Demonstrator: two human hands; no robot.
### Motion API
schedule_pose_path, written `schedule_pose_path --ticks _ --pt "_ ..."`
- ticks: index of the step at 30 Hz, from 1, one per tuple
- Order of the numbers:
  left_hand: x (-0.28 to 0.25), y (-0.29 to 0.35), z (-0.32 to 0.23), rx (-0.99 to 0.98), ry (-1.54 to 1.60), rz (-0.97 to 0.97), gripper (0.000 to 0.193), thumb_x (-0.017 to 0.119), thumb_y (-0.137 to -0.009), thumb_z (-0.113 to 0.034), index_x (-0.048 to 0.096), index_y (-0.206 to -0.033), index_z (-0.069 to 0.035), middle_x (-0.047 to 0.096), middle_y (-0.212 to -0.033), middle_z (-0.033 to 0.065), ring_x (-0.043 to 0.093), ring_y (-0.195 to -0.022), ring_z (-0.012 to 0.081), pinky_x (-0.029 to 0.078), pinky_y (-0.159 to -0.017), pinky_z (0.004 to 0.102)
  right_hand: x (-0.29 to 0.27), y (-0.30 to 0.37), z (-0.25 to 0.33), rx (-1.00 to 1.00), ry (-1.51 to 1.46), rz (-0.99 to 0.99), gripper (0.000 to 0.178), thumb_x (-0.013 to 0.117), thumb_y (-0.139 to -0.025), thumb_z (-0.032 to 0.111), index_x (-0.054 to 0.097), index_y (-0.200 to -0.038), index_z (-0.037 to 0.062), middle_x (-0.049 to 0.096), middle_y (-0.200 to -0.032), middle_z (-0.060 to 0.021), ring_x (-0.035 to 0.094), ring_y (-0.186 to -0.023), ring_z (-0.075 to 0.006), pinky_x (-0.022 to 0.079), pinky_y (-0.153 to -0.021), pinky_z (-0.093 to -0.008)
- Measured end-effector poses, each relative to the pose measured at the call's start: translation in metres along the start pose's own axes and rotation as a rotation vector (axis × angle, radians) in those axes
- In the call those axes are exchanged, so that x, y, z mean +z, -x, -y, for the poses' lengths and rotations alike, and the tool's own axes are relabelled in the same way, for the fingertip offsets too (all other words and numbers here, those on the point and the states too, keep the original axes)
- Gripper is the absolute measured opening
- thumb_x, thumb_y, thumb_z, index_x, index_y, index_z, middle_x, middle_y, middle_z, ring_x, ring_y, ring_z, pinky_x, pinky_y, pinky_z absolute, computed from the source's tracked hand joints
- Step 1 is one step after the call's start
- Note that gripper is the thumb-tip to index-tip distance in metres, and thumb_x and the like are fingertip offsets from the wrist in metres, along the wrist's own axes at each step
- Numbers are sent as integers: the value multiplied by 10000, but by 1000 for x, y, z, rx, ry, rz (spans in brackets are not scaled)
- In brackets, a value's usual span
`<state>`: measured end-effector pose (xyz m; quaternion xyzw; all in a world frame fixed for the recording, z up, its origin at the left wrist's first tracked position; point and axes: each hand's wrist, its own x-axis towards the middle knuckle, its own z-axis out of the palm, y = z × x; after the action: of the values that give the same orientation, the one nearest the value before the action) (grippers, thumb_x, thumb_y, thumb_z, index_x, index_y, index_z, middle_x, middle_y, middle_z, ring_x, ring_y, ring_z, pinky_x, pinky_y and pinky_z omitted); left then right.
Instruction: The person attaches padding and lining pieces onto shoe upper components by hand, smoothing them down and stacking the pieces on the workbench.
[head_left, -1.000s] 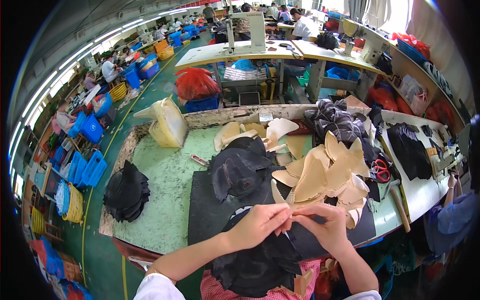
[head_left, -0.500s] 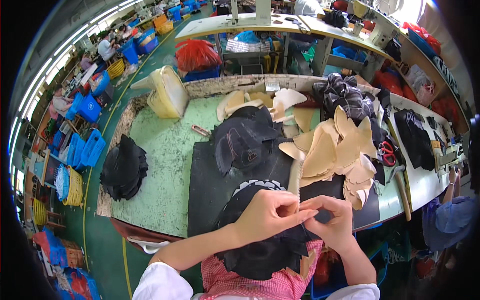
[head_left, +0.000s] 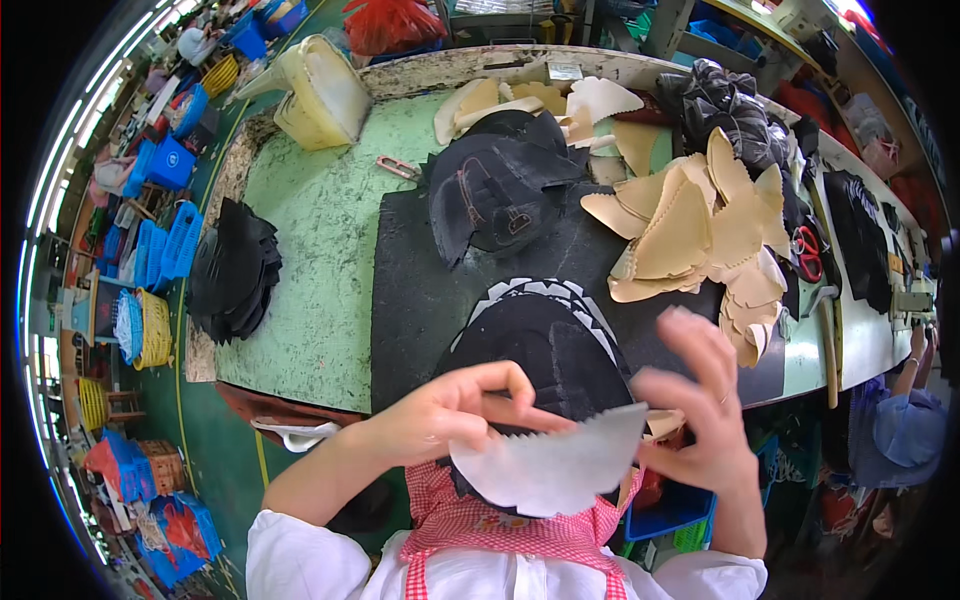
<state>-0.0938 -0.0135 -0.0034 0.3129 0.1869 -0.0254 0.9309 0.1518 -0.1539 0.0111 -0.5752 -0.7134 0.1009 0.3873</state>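
Note:
My left hand (head_left: 455, 412) pinches the left end of a pale, curved cut piece (head_left: 550, 465) with a saw-toothed upper edge. The piece lies face up, tilted, low over my lap. At its right end, my right hand (head_left: 705, 405) has its fingers spread and blurred; its thumb is close to the edge, and I cannot tell if it touches. Just beyond both hands lies a black cut piece (head_left: 540, 335) with white notched teeth along its far rim, partly hidden by my left hand and the pale piece.
A black mat (head_left: 410, 300) covers part of the green worktable (head_left: 320, 270). It bears black pieces (head_left: 490, 190) and a heap of tan toothed pieces (head_left: 680, 225). Left stand a black stack (head_left: 235, 270) and a plastic jug (head_left: 320, 95); right, red scissors (head_left: 806, 253) and a hammer (head_left: 826, 340).
The pale piece, held on edge between both hands before, is now turned flat and lower. My right hand has moved right and opened. The view has tipped downward.

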Motion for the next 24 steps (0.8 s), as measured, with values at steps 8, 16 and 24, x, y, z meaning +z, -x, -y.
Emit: schedule_pose_path --ticks 8,16,24 --pt "5 25 -1 219 -408 -460 307 546 -977 -287 569 -1014 17 680 -929 161 706 -853 252 585 -619 289 30 -20 7 738 -590 251 139 690 -869 80 574 -853 4 650 -684 -64 625 -554 -107 484 -506 -239" --pt "-20 9 0 114 -638 -661 238 589 -964 -202 572 -841 1 662 -640 71 678 -586 122 505 -455 230 43 -47 -4 829 -367 390 243 658 -899 192 551 -793 1 624 -596 -59 570 -464 -99 439 -441 -258" --pt "-1 -9 -12 333 -1752 -762 208 736 -758 -172 553 -747 -74 535 -654 58 552 -590 208 413 -525 346 49 -48 -13 684 -173 353 273 705 -855 221 598 -797 -23 592 -581 -126 567 -499 -204 440 -499 -323"
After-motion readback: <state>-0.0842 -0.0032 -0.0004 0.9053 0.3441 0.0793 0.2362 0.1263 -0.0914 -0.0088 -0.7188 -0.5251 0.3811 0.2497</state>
